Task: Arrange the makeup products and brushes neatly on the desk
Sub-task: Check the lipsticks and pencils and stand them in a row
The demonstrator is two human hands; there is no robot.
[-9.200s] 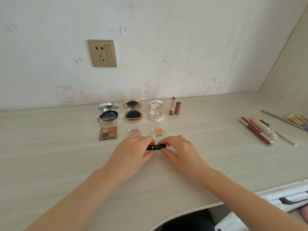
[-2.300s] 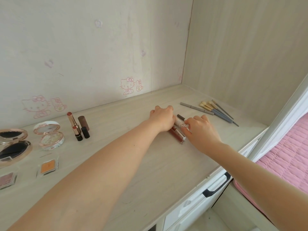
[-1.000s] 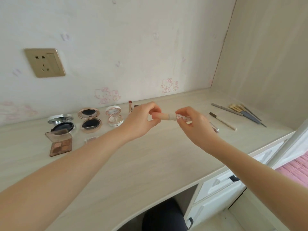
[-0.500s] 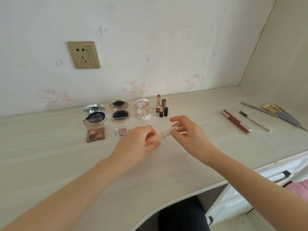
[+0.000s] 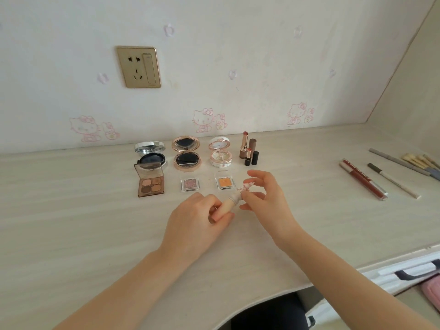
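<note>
My left hand (image 5: 197,222) grips the beige body of a small makeup tube (image 5: 230,201) just above the desk (image 5: 71,222). My right hand (image 5: 266,198) pinches the tube's patterned cap end (image 5: 245,186). Behind them lie an open eyeshadow palette (image 5: 149,184), a pink single shadow (image 5: 189,184) and an orange single shadow (image 5: 224,182). Three open compacts (image 5: 187,153) stand in a row near the wall. Two uncapped lipsticks (image 5: 247,152) stand with their caps right of the compacts.
At the right lie two red lip glosses (image 5: 363,179), a white pencil (image 5: 394,183), a grey pencil (image 5: 400,163) and several brushes (image 5: 422,163). A wall socket (image 5: 138,67) is above. Drawer handles (image 5: 404,275) show below the desk's right edge.
Both hands have carried the beige tube from the right side of the desk to the middle in front of the shadows. It is now tilted, cap end up and away from me.
</note>
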